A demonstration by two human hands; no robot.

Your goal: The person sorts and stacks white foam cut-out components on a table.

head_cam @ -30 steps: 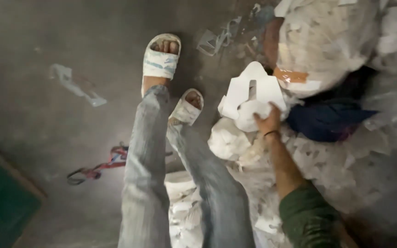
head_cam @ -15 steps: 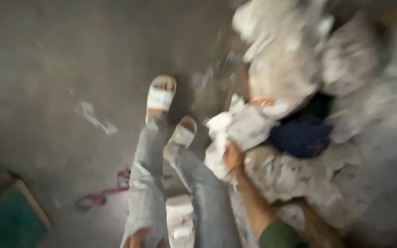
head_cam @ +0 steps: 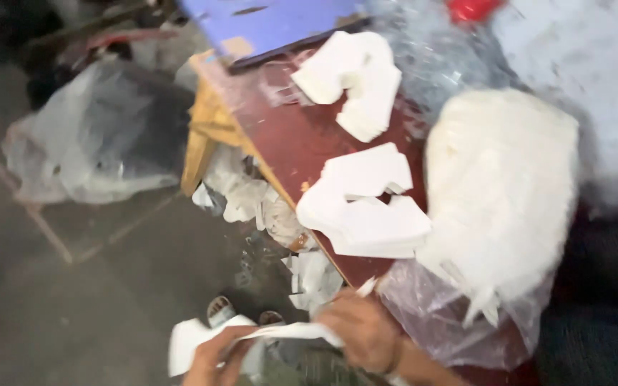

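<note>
Both hands lifted from floor heap, now gripping white sheets at lower frame; loose stacks could slide off tabletop.

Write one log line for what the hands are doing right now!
left hand: holds flat white cut sheet | right hand: grips same sheet | nearby: white cut-piece stacks on dark red table

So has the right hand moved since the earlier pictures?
Yes. The right hand has left the white pile on the floor and now holds a white sheet near the red table.
</note>
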